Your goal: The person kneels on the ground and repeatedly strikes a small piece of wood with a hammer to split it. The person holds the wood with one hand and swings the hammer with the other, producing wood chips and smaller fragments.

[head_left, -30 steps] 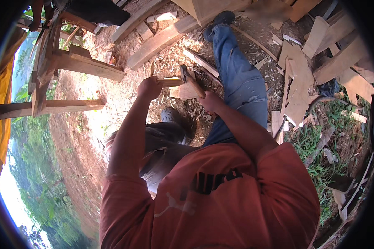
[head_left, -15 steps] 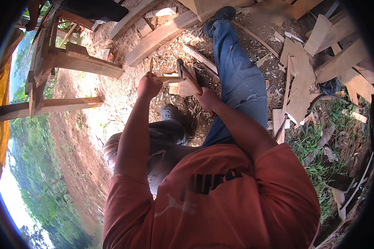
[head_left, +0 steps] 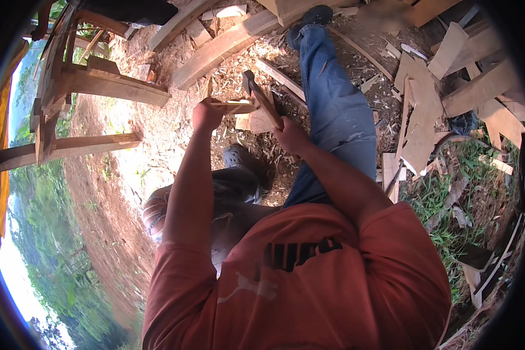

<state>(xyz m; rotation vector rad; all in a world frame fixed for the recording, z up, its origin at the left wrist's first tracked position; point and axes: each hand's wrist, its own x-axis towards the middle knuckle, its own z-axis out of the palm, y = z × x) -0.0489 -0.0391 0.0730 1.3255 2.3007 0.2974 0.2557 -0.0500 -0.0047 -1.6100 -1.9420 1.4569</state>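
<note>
My left hand (head_left: 206,115) is closed round one end of a narrow wooden stick (head_left: 238,108), which points right, its far end close to the tool's handle. In my right hand (head_left: 291,136), the fingers wrap the lower part of a wooden handle. That handle belongs to a hatchet (head_left: 265,104), whose dark metal head points up and away from me; the exact blade shape is hard to make out. Beneath the stick and hatchet lies a pale wooden block (head_left: 252,122) on the chip-strewn ground. Whether the stick touches it, I cannot tell.
A long timber beam (head_left: 224,48) crosses the ground ahead. Wooden framing (head_left: 111,86) juts in from the left. Offcuts and broken boards (head_left: 420,114) are heaped at the right, beside grass. My outstretched leg (head_left: 337,105) lies right of the hatchet.
The hatchet head has risen a little and shifted left. My left hand and the stick have moved slightly left and up. Both grips are unchanged.
</note>
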